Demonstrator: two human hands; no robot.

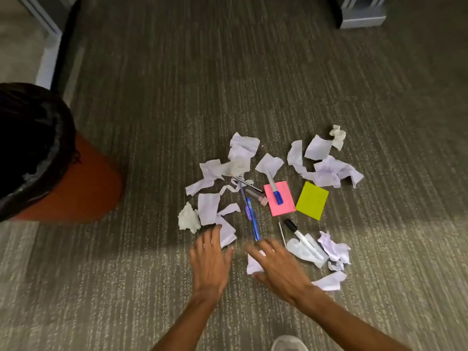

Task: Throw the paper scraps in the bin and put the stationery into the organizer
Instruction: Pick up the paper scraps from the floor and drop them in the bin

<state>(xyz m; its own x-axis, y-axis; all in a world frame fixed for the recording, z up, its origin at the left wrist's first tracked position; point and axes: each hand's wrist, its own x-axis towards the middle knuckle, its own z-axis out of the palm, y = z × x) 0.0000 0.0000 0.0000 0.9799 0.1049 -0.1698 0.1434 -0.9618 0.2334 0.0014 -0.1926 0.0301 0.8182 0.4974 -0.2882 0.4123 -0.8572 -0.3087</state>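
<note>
Several white paper scraps [241,150] lie scattered on the carpet. Among them are blue pens [252,219], a blue-capped marker [274,190] on a pink sticky pad [285,206], a yellow-green sticky pad [312,200] and a black-capped marker [302,238]. My left hand [210,262] hovers with fingers spread, its fingertips at a scrap [226,233]. My right hand [276,264] is spread over another small scrap [253,267], covering part of it. An orange bin [76,188] with a black liner stands at the left.
A grey object [362,13] stands on the floor at the top right. A grey furniture base [48,39] runs along the top left. A white shoe tip [288,344] shows at the bottom edge.
</note>
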